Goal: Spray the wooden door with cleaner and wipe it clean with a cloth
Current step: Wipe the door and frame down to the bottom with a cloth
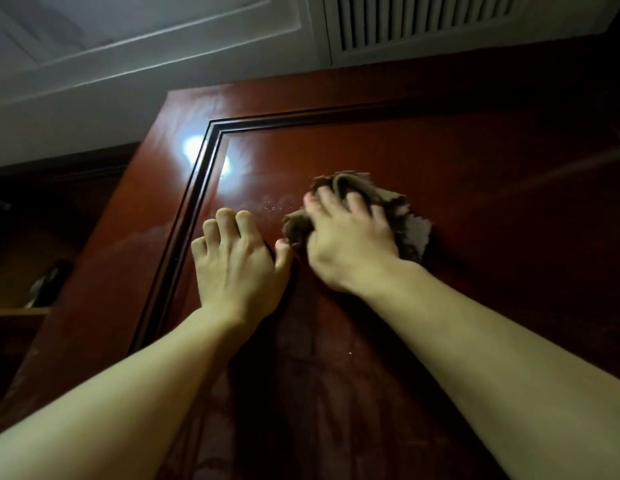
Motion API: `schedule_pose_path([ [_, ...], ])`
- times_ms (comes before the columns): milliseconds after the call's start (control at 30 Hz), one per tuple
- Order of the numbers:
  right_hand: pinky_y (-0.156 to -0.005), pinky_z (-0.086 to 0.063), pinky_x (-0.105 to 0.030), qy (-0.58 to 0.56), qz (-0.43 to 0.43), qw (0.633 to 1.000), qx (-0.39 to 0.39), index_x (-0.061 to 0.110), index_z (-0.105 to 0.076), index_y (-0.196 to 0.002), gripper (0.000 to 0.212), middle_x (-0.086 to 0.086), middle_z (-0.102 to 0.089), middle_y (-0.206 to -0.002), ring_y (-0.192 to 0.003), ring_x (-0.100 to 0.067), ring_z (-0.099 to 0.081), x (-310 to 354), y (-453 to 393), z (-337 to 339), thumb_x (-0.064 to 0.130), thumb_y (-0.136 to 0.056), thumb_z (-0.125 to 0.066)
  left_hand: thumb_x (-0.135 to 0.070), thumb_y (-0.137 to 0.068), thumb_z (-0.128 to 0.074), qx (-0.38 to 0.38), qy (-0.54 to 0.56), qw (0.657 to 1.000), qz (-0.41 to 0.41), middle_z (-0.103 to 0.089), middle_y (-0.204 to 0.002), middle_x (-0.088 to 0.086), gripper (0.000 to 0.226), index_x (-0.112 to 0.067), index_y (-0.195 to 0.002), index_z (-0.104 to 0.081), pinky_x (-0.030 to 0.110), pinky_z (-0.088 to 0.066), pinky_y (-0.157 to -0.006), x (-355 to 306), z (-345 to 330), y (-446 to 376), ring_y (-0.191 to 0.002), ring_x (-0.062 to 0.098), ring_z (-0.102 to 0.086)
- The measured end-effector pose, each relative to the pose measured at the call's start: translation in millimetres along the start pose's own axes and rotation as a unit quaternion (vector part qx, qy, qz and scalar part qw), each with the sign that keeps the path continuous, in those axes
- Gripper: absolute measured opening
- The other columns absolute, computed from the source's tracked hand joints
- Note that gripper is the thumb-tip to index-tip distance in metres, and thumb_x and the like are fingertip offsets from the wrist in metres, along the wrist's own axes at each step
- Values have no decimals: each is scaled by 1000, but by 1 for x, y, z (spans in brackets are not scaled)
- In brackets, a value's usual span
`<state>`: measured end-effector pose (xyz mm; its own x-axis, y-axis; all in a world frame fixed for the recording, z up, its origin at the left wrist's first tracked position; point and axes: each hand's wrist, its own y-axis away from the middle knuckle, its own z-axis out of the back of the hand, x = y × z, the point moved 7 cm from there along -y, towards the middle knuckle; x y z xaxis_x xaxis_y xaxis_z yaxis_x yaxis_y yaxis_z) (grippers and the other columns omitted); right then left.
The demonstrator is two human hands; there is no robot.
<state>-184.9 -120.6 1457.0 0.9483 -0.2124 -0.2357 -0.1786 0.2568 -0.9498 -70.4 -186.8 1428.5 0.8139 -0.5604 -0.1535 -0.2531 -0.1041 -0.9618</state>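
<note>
The glossy red-brown wooden door fills most of the view, seen from below, with a dark moulded panel frame near its top left. My right hand presses a crumpled brown cloth against the upper panel, fingers curled over it. Just left of it, my left hand rests flat on the door with fingers spread, holding nothing. A faint patch of small droplets shows on the wood between the two hands. No spray bottle is in view.
White ceiling moulding and a slatted air vent lie above the door's top edge. A dark doorway or cabinet stands to the left, with a dim object on a ledge there.
</note>
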Motion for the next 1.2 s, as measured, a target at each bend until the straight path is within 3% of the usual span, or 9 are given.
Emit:
schedule_pose_path([
  [133,-116,-6,-46,-12,75,997,31,26,-13,-156,59,6,-3,-164,-147,-25,-8,51,-20,-18,33,-100,-31,-42,-77,-33,-3,-12,1000,-4,-51,-109,23,48,-3,-100,-50,50,-38,-81,30,2,-2,-101,41,-46],
  [267,-116,-5,-48,-11,92,995,42,27,-13,-156,58,5,-3,-164,-147,-26,-6,66,-33,-23,31,-101,-31,-42,-79,-34,9,-35,999,9,-50,-111,25,50,-2,-103,-50,51,-37,-81,48,5,-8,-104,42,-45],
  [500,-117,-4,-51,2,4,1000,-7,26,-13,-156,59,3,-4,-164,-147,-27,-6,12,-29,-9,37,-100,-28,-46,-90,-46,48,-15,999,19,-42,-128,22,49,-7,-120,-45,49,-33,-95,9,-2,-24,-119,39,-38],
  [733,-117,-5,-51,55,-112,991,-55,27,-13,-156,61,4,-6,-164,-147,-27,-7,-67,-22,16,43,-98,-26,-55,-89,-42,65,11,997,25,-37,-133,16,56,-13,-125,-40,49,-27,-100,-34,-10,-34,-124,35,-32],
  [1000,-117,-7,-48,13,78,997,20,29,-16,-155,55,8,-6,-163,-147,-24,-8,9,-56,3,31,-101,-29,-47,-83,-28,27,9,1000,-9,-46,-122,17,52,-12,-116,-48,46,-33,-91,-20,-5,-36,-114,36,-41],
  [1067,-117,-4,-50,7,62,998,22,30,-15,-155,55,8,-5,-163,-147,-24,-7,0,-57,3,31,-102,-28,-51,-82,-27,20,6,1000,-9,-48,-119,18,55,-11,-113,-50,47,-34,-89,-19,-4,-35,-112,37,-42],
  [1200,-117,-1,-51,18,-51,999,-1,31,-11,-155,57,7,-1,-164,-149,-26,-2,-66,-43,21,37,-100,-27,-50,-88,-47,53,13,998,24,-43,-124,19,48,-12,-117,-47,47,-32,-94,-38,-5,-35,-118,38,-38],
])
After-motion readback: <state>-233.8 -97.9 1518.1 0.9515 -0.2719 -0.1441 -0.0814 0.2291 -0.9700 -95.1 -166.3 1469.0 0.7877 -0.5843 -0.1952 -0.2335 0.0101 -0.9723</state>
